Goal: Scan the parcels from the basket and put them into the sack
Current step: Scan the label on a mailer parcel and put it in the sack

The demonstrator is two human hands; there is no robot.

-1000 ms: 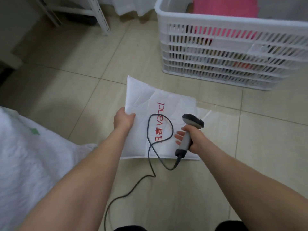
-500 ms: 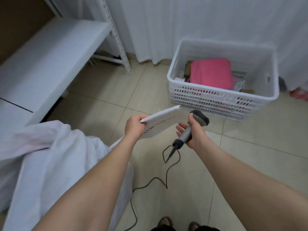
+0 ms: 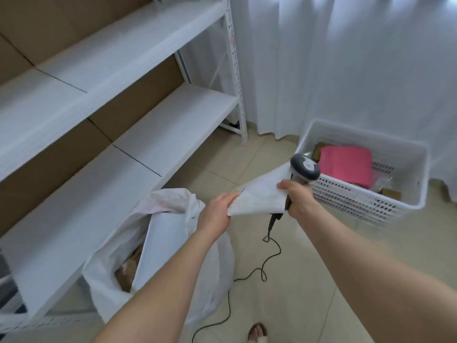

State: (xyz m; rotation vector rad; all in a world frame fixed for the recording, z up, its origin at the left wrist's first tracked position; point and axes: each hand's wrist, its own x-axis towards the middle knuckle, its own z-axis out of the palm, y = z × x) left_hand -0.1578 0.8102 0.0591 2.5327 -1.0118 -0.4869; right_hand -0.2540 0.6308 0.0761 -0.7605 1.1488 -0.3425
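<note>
A flat white mailer parcel [image 3: 259,196] with red print hangs in the air between both hands. My left hand [image 3: 216,212] pinches its near corner. My right hand [image 3: 298,198] grips the grey barcode scanner [image 3: 304,169] and also touches the parcel's right edge with its fingers. The open white sack [image 3: 170,219] stands on the floor below and left of the parcel, with a white parcel and a brown one inside. The white slatted basket [image 3: 366,201] sits at the right, holding a pink parcel [image 3: 346,164] and other packages.
White metal shelving [image 3: 128,100] fills the left side, next to the sack. White curtains [image 3: 346,58] hang behind the basket. The scanner's black cable [image 3: 267,266] loops over the tiled floor. A sandalled foot [image 3: 258,332] shows at the bottom edge.
The parcel went from lying on the floor to being lifted by my left hand, and now both hands hold it above the floor. The view rose, bringing the sack's opening and shelving into sight.
</note>
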